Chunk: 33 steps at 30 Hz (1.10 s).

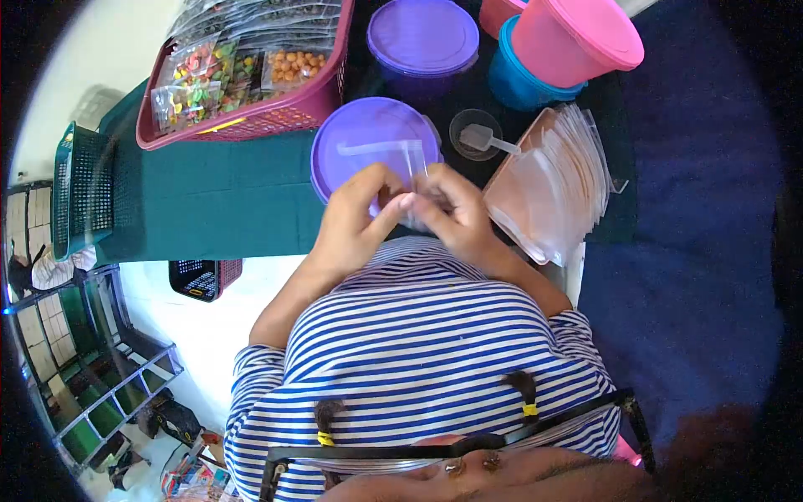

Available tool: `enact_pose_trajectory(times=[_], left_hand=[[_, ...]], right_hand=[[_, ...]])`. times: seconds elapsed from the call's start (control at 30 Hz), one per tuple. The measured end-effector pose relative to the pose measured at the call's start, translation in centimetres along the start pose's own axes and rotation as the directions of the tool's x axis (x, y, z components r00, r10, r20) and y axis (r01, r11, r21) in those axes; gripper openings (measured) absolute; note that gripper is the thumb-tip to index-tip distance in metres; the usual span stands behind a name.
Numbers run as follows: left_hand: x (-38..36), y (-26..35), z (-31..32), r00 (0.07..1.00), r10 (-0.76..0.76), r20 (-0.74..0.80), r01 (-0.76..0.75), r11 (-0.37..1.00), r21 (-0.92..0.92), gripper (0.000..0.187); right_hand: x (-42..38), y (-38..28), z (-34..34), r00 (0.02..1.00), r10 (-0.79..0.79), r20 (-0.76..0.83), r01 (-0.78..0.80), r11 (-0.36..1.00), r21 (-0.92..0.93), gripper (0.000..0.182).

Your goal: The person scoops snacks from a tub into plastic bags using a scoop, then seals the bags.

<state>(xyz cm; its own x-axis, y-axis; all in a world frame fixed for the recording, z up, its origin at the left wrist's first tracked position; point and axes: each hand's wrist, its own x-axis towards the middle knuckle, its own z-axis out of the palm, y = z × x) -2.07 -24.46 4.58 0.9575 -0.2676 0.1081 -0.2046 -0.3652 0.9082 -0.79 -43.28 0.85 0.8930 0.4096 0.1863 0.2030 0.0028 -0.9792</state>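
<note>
The left hand (355,213) and the right hand (447,209) are meeting over the near edge of the purple lidded tub (368,134), both pinching a small clear plastic bag (410,163) between thumb and fingertips, so each hand is closed narrowly on the bag rather than spread wide. The bag is standing up from the fingers toward twelve o'clock, its open mouth lying against the tub's lid; whether anything is inside it yet is too hard to tell. At about two o'clock from the hands a stack of empty clear bags (552,184) is leaning on the dark green cloth (226,201), and at one o'clock a small clear cup with a scoop (478,134) is sitting just beside the tub. At eleven o'clock a maroon basket (268,117) is holding filled packets of coloured sweets (201,71), with a green basket (79,192) well apart at nine o'clock. A second purple tub (422,38) and pink and blue tubs (569,42) are standing at twelve to one o'clock. To handle the bag well, the fingertips should probably be rubbing the two thin walls against each other near the mouth, keeping the pinch light so the film is separating cleanly rather than creasing, and holding the bag low over the lid.
</note>
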Motion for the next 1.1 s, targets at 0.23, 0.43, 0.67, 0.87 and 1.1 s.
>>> enact_pose_trajectory(times=[0.23,0.43,0.67,0.87,1.1], left_hand=[[-0.8,-2.7,1.9,1.000,0.003,0.024,0.006,0.933,-0.359,0.023],[-0.8,-3.0,2.2,0.995,-0.016,0.095,0.061,0.868,-0.492,0.019],[-0.9,-2.8,2.5,0.992,0.008,0.127,0.070,0.795,-0.602,0.019],[-0.7,-2.6,2.4,0.994,0.043,0.099,0.004,0.900,-0.437,0.020],[-0.5,-2.2,2.7,0.997,0.035,0.067,-0.010,0.942,-0.335,0.018]], right_hand=[[0.0,0.3,0.5,0.987,-0.160,0.033,0.162,0.986,-0.044,0.011],[-0.1,0.9,0.4,0.988,-0.152,0.005,0.152,0.988,0.031,0.015],[-0.2,0.1,-0.1,0.979,-0.192,0.066,0.195,0.980,-0.031,0.016],[-0.5,0.9,-0.3,0.983,-0.173,0.063,0.172,0.985,0.023,0.016],[-0.3,0.2,-0.7,0.972,-0.219,0.086,0.225,0.973,-0.061,0.013]])
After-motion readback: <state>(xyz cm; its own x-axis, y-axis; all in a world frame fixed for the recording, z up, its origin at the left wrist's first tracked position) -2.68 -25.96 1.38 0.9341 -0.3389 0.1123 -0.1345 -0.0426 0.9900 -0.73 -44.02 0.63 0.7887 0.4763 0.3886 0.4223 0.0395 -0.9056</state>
